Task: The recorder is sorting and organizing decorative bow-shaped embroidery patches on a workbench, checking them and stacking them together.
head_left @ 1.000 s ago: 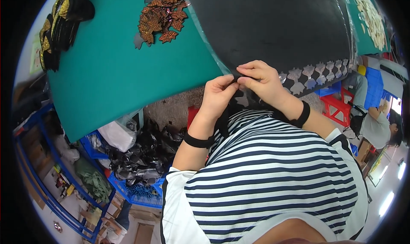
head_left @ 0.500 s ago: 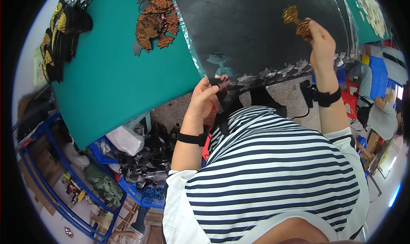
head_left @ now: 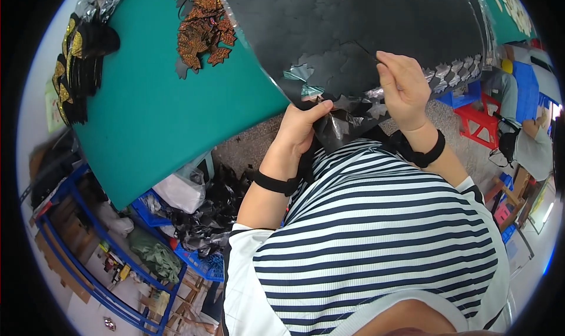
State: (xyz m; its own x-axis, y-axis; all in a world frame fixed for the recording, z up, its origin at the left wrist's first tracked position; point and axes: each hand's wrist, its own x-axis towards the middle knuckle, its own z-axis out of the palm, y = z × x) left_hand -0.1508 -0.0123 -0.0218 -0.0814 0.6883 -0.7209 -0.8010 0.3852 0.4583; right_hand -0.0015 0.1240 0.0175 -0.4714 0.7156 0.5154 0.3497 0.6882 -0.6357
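A large black sheet [head_left: 306, 24] lies over the green table, its near edge hanging toward me. My left hand [head_left: 301, 126] grips its near left corner, thumb on top. Bow-shaped cut-outs run along that near edge; two by my left hand show green, while others look silvery. Above the sheet, my right hand [head_left: 406, 89] pinches a thin dark cut-out piece [head_left: 366, 51], seen nearly edge-on, so its glittery face is hidden. Left of the sheet is a pile of brown-orange glittery cut-out pieces [head_left: 203, 30].
Black and gold glittery pieces [head_left: 82, 65] are stacked on the green table [head_left: 141, 112] at far left. Pale pieces [head_left: 511, 6] lie at far right. Below are a blue rack [head_left: 94, 242], black plastic scraps [head_left: 212, 218] and a red stool [head_left: 478, 121]. Another person sits at right.
My right hand has come left and nearer with the cut-out piece, which has turned from its glittery face to its edge. My left hand has shifted slightly right, still on the sheet's corner.
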